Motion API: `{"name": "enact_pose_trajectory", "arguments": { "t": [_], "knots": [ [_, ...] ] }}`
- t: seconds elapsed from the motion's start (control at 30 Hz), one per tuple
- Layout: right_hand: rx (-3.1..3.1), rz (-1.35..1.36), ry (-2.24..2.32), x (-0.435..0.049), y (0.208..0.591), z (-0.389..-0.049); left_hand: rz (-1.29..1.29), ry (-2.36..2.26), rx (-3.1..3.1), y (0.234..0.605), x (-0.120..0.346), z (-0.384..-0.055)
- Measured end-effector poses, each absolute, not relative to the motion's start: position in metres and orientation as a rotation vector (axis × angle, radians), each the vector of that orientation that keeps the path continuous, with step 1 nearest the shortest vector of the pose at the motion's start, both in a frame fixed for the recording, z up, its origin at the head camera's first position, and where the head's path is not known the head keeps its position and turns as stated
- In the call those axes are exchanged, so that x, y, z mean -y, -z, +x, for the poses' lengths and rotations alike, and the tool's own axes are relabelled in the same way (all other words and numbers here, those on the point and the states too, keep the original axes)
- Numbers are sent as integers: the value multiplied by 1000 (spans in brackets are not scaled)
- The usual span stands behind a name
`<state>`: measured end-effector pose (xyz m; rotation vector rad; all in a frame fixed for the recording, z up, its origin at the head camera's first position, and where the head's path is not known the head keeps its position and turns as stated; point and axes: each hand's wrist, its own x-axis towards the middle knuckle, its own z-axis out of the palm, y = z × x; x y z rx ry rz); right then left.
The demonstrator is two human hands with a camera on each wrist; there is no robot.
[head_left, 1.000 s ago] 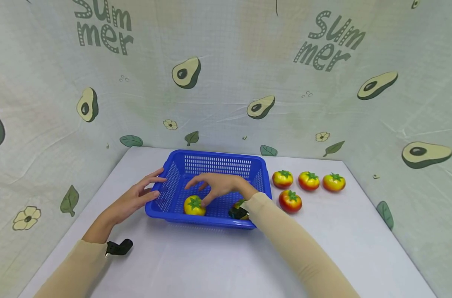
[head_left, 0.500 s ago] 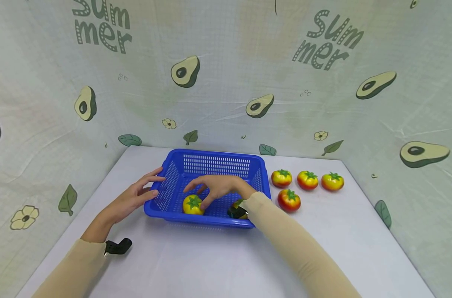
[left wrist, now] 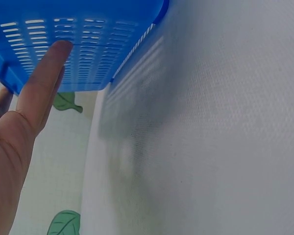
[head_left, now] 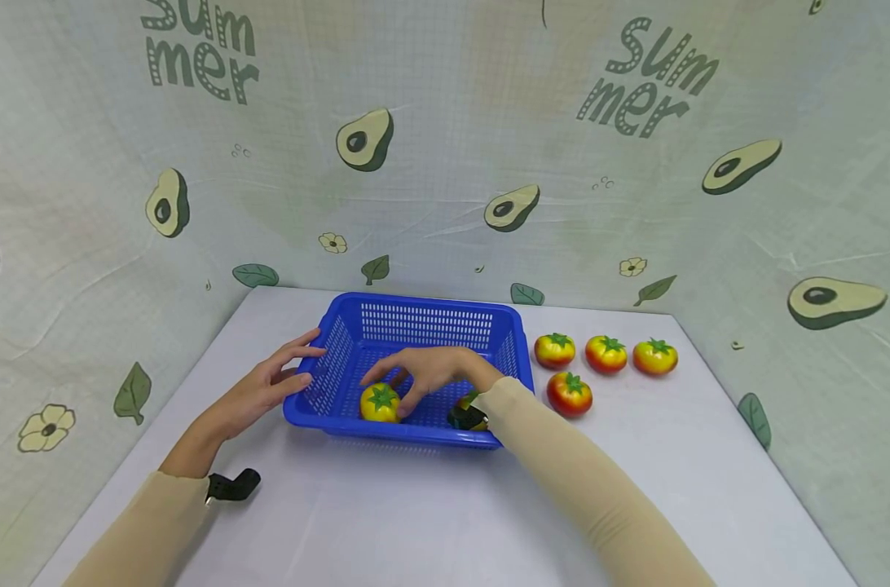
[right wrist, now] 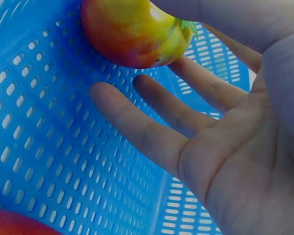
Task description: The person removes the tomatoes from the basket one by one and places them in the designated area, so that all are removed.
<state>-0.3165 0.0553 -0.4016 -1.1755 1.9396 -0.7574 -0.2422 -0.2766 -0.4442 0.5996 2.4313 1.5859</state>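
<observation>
A blue plastic basket point(head_left: 430, 439) with slotted walls stands on the table. My left hand point(head_left: 257, 391) rests against its left side, fingers fairly straight at the rim; in the left wrist view a straight finger point(left wrist: 51, 68) lies along the slotted wall. My right hand point(head_left: 433, 371) reaches into the basket, with thumb and index finger around a yellow-red tomato point(head_left: 379, 403) with a green star-shaped top. In the right wrist view that tomato point(right wrist: 137, 34) lies between them, the other fingers spread loosely below. A second tomato point(head_left: 478, 419) in the basket is partly hidden behind the right wrist.
To the right of the basket several yellow-red tomatoes stand on the white table point(head_left: 416, 522): a back row, plus a redder tomato point(head_left: 569, 395) in front, close to the right sleeve point(head_left: 562, 465). A printed cloth point(head_left: 430, 106) hangs around the table.
My right hand has sunk slightly, its thumb shifting from over the tomato's top to its right side. The left hand and the basket keep their places; the view shifts a little.
</observation>
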Motion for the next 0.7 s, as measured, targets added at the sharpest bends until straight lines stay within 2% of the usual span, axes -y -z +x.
{"name": "enact_pose_trajectory", "arguments": {
  "t": [0.7],
  "knots": [
    [-1928, -1154, 753, -55, 402, -316, 600, -1588, -2433, 442, 277, -242]
  ]
}}
